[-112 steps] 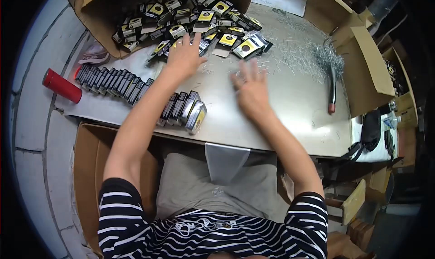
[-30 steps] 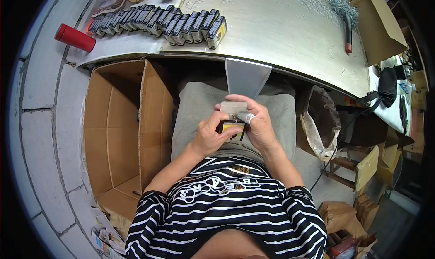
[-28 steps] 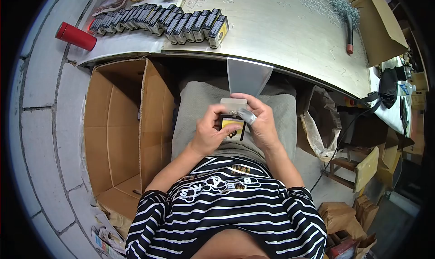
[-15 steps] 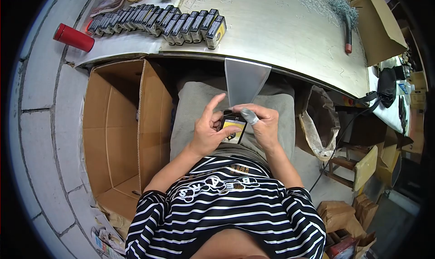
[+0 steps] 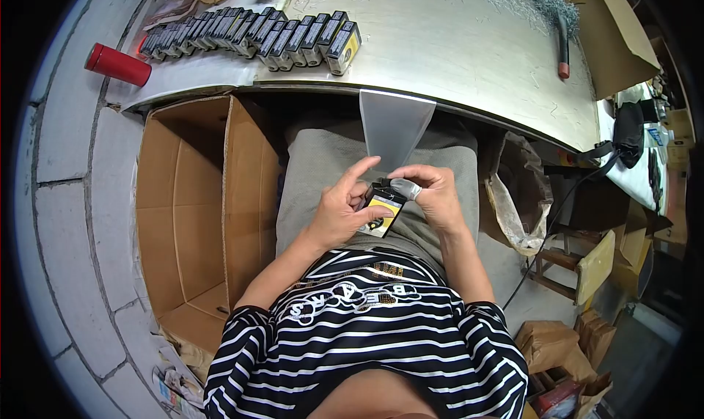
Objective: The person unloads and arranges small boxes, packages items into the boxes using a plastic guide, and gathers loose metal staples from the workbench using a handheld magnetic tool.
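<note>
A small black and yellow cardboard box [image 5: 386, 222] is held over my lap, tilted slightly. My left hand [image 5: 339, 212] grips it from the left with the thumb across its front, while the index finger sticks out. At the box's dark upper end, my right hand [image 5: 441, 203] pinches the flap area; a grey wrap [image 5: 405, 189] covers its thumb. The exact contact of the right fingertips is partly hidden. A translucent grey sheet [image 5: 396, 126] hangs from the table edge just beyond both hands.
Similar small boxes [image 5: 343, 49] stand in a long row on the table [image 5: 433, 60], with a red bottle [image 5: 117, 64] at the left. Metal pins [image 5: 550, 8] and a black-handled tool [image 5: 563, 52] lie at the right. An open carton [image 5: 183, 221] stands left of my lap, a sack [image 5: 517, 199] right.
The box has turned a little, and its dark upper end shows more. My right hand has shifted slightly right, with its fingers more bent at the box top. My left hand keeps its hold.
</note>
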A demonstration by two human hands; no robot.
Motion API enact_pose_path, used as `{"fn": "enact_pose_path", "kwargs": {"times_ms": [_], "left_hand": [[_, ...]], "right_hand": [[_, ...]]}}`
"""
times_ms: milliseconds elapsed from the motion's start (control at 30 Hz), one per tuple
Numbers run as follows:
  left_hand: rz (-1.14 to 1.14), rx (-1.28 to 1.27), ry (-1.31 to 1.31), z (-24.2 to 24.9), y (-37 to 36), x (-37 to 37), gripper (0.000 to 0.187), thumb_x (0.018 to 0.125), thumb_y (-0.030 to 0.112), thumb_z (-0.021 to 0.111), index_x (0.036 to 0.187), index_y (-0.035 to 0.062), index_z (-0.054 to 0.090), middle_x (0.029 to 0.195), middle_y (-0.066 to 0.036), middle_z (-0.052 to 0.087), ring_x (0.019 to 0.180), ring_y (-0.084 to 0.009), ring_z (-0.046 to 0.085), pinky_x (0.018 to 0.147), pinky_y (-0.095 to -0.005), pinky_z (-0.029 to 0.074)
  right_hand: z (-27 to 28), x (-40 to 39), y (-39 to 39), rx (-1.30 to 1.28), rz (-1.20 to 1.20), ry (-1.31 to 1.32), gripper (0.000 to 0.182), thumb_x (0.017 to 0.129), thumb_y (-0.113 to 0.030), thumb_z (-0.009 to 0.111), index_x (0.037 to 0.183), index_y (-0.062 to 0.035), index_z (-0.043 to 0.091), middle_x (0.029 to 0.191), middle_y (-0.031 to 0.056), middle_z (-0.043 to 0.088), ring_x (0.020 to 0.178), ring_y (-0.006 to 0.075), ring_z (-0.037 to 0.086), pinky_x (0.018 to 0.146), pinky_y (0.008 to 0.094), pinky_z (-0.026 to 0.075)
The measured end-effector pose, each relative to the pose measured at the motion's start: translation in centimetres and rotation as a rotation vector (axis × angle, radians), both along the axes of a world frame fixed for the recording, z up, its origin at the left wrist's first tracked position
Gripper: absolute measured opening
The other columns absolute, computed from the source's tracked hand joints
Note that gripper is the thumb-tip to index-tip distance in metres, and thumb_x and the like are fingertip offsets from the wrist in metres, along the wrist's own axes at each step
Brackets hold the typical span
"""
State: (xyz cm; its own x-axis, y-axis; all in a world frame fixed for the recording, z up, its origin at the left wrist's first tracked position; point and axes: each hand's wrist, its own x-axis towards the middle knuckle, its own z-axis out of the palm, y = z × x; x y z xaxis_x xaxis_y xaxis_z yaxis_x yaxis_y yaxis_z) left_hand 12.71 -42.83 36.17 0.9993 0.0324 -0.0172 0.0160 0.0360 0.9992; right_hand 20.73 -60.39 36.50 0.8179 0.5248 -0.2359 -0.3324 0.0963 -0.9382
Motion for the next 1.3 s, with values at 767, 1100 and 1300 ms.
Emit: {"fn": "enact_pose_path", "kwargs": {"times_ms": [767, 1100, 1300], "left_hand": [[-0.118, -0.066, 0.165, 1.7, 0.6, 0.5, 0.063, 0.076, -0.004, 0.073, 0.132, 0.0009, 0.047, 0.069, 0.0, 0.058, 0.064, -0.0023, 0.053, 0.054, -0.0167, 0.04], [0.165, 0.109, -0.354, 3.8, -2.5, 6.6, 0.021, 0.079, 0.003, 0.073, 0.099, 0.0003, 0.07, 0.096, -0.008, 0.071, 0.077, -0.0089, 0.065, 0.065, -0.0238, 0.051], [0.2, 1.34, -0.424, 9.4, 4.1, 19.8, 0.027, 0.078, 0.023, 0.071, 0.099, 0.0071, 0.064, 0.093, -0.015, 0.064, 0.09, -0.0312, 0.061, 0.07, -0.0406, 0.05]], "right_hand": [[0.1, -1.5, -0.7, 0.006, 0.059, -0.158, 0.021, 0.082, 0.004, 0.063, 0.101, 0.0018, 0.07, 0.102, 0.012, 0.07, 0.094, 0.0171, 0.066, 0.086, 0.0274, 0.051], [2.6, 1.1, 0.9, 0.108, -0.258, -0.376, 0.024, 0.092, -0.005, 0.054, 0.112, 0.0025, 0.065, 0.115, 0.0128, 0.064, 0.108, 0.0214, 0.06, 0.094, 0.0322, 0.046], [6.0, 10.9, -2.7, -0.274, -0.232, -0.557, 0.032, 0.097, -0.008, 0.045, 0.125, 0.0023, 0.057, 0.124, 0.0133, 0.06, 0.117, 0.021, 0.055, 0.1, 0.0305, 0.042]]}}
